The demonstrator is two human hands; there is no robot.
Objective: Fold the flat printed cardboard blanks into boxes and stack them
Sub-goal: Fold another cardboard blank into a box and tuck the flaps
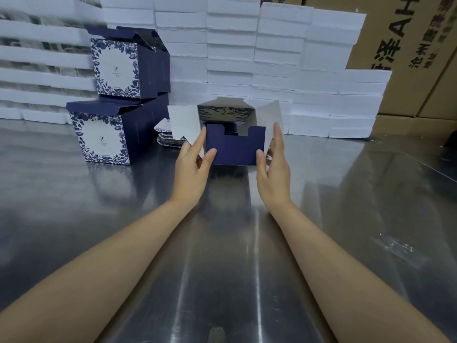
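Observation:
A half-folded navy box [235,147] with white side flaps spread out is held above the steel table [99,219] at the centre. My left hand [195,159] holds its left edge, thumb pressing the navy front flap and fingers behind the white flap. My right hand [272,159] holds the right edge the same way, thumb on the front flap. Two folded navy-and-white floral boxes stand stacked at the left, the lower box [103,137] and the upper box [118,68]. A pile of flat blanks [168,137] lies behind my left hand.
White foam slabs [272,58] are stacked in a wall along the back of the table. Brown shipping cartons [415,45] stand at the right rear.

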